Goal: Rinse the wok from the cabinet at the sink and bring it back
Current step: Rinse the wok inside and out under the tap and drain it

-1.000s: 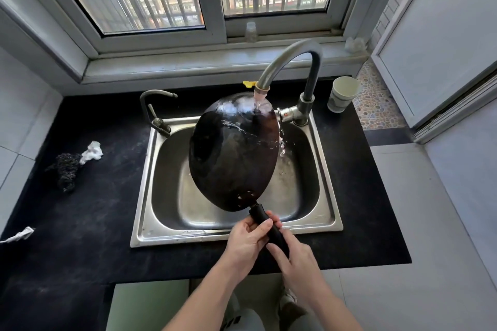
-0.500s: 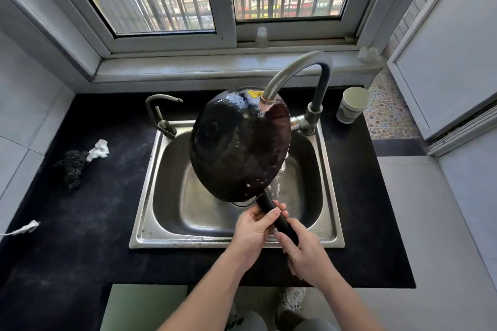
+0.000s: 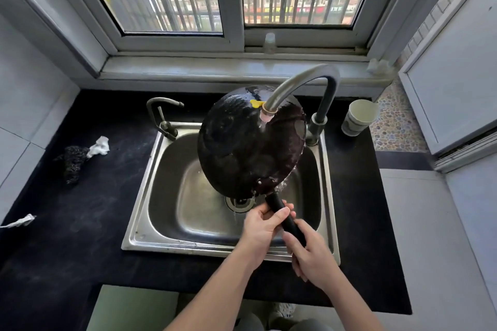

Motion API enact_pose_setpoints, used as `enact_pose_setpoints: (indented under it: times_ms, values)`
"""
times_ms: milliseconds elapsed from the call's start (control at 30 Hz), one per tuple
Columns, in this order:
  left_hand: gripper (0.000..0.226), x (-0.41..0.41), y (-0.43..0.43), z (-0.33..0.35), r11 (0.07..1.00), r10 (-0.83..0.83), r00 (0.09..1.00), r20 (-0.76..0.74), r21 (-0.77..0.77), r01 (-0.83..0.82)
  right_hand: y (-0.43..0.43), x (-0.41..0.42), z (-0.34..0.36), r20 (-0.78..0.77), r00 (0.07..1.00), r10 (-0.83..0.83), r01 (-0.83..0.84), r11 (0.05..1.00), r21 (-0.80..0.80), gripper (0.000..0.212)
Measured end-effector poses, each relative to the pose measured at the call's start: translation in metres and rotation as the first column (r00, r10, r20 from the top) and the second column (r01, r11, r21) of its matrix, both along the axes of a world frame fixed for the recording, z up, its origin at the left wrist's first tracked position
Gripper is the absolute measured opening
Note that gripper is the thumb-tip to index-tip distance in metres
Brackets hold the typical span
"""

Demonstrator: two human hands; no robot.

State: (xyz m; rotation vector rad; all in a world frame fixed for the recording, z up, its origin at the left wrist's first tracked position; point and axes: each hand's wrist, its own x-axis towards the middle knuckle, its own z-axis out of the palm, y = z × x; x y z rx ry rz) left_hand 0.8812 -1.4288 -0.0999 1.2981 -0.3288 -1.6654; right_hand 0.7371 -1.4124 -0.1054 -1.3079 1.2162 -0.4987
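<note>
The black wok (image 3: 247, 142) is tilted steeply over the steel sink (image 3: 139, 212), its wet surface facing me. Water runs onto it from the curved faucet (image 3: 298, 83), whose pink-tipped spout sits just above the wok's upper part. My left hand (image 3: 262, 228) grips the black handle close to the bowl. My right hand (image 3: 312, 255) holds the handle's lower end. Water drips off the wok's low edge into the basin near the drain (image 3: 239, 203).
A smaller tap (image 3: 161, 113) stands at the sink's back left. A paper cup (image 3: 359, 117) sits on the black counter at the right. A dark scrubber (image 3: 72, 161) and white rag (image 3: 100, 145) lie at the left. A window ledge runs behind.
The wok has turned and swung rightward under the spout, showing a rounder face now. Both hands stayed on the handle and shifted slightly right. The view moved closer.
</note>
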Motion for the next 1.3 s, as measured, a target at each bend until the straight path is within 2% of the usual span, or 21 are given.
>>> enact_pose_setpoints:
  times_ms: [767,1133,1300]
  values:
    - [0.023,-0.014,-0.006,0.006,0.996,-0.088,0.996,0.016,-0.018,0.089,0.000,-0.019,-0.002,-0.027,0.999,-0.045,0.043,0.998,-0.055,0.007]
    - [0.020,0.021,0.028,0.003,1.000,-0.004,1.000,0.015,0.025,0.004,0.022,0.014,-0.001,-0.030,0.999,0.032,-0.032,0.999,-0.024,0.007]
    - [0.018,0.031,0.049,0.001,0.999,0.017,0.998,-0.059,0.041,-0.014,0.040,0.023,-0.002,-0.049,0.999,0.022,-0.023,1.000,-0.018,0.015]
